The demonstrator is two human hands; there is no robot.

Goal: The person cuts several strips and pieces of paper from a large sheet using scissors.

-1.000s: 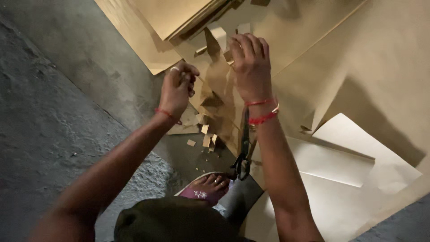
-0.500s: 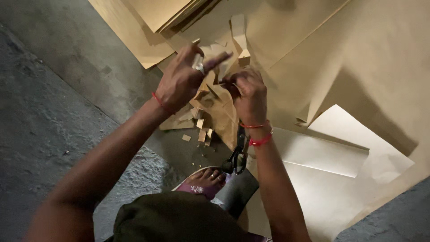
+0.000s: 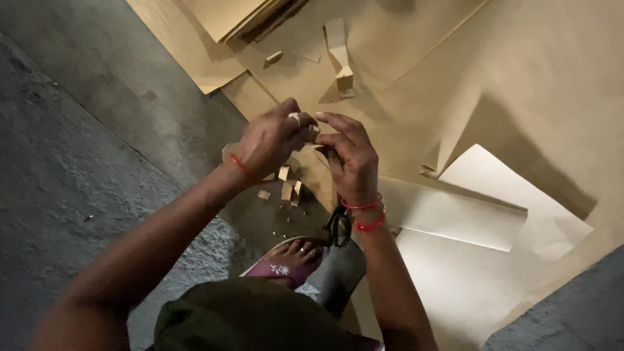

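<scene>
My left hand [image 3: 270, 140] and my right hand [image 3: 352, 159] meet at their fingertips above the floor. Between them they pinch a small brown paper piece [image 3: 314, 132], mostly hidden by the fingers. My left hand wears a ring and a red thread at the wrist; my right wrist carries red bangles. Below the hands, several small brown paper scraps [image 3: 285, 190] lie on the floor. Black-handled scissors [image 3: 338, 227] rest on the floor just under my right wrist.
Large brown paper sheets [image 3: 494, 71] cover the floor ahead and to the right, with a folded paler sheet [image 3: 455, 214] near my right arm. Cut-off strips [image 3: 339, 45] lie farther away. Bare grey concrete [image 3: 78, 149] is on the left. My foot in a purple sandal [image 3: 286, 260] is below.
Both hands were apart and farther out over the paper; they have drawn together and come closer to me, and now their fingertips are joined on the small piece.
</scene>
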